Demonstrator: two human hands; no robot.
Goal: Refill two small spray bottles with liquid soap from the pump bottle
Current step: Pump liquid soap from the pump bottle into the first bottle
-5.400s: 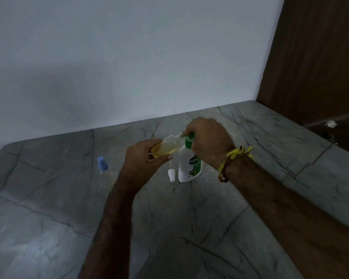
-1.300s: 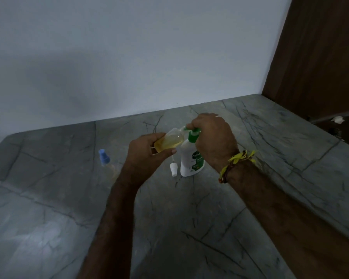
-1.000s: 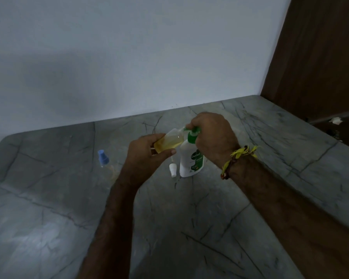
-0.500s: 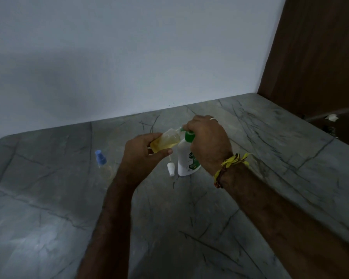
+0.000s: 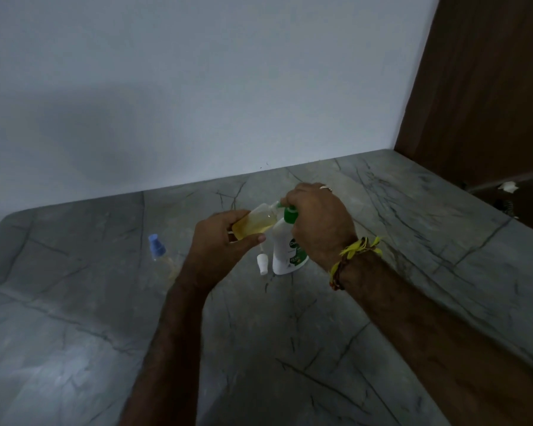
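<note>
Both hands busy: my left hand [image 5: 219, 241] grips the tilted clear spray bottle [image 5: 254, 223]; right hand [image 5: 319, 221] wraps the white green-topped pump bottle [image 5: 286, 247] mid-counter. I'd keep the mouth under the nozzle, pumping slowly.

head cam | faces forward-down | close above hands [image 5: 290, 229]

Pale wall [image 5: 197, 87], grey veined marble floor [image 5: 290, 348], brown wooden door [image 5: 480, 87]
</note>
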